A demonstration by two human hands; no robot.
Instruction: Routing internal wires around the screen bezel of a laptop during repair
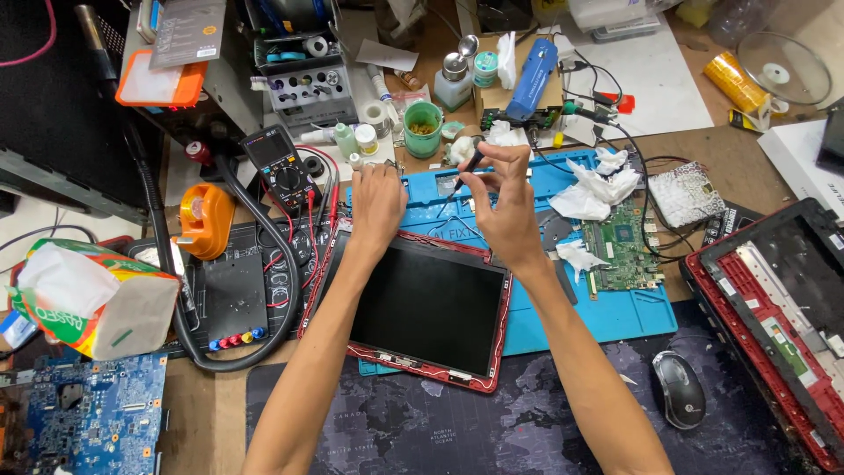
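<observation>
Head cam: my left hand (pixel 376 204) lies flat, fingers down, on the top edge of the red-framed laptop screen (pixel 422 308), w/ the screen lying on the blue mat (pixel 615 317). My right hand (pixel 503 198) pinches a thin black tool (pixel 471 164) just above that edge, tip pointing down-left. Multimeter (pixel 277 167) sits left of my hands.

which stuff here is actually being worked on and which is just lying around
In use:
- left hand pressing the top edge of the red-framed laptop screen
- right hand pinching a thin dark tool
- blue work mat under the screen

Lying about:
- multimeter
- green circuit board
- crumpled tissues
- mouse
- tissue pack
</observation>
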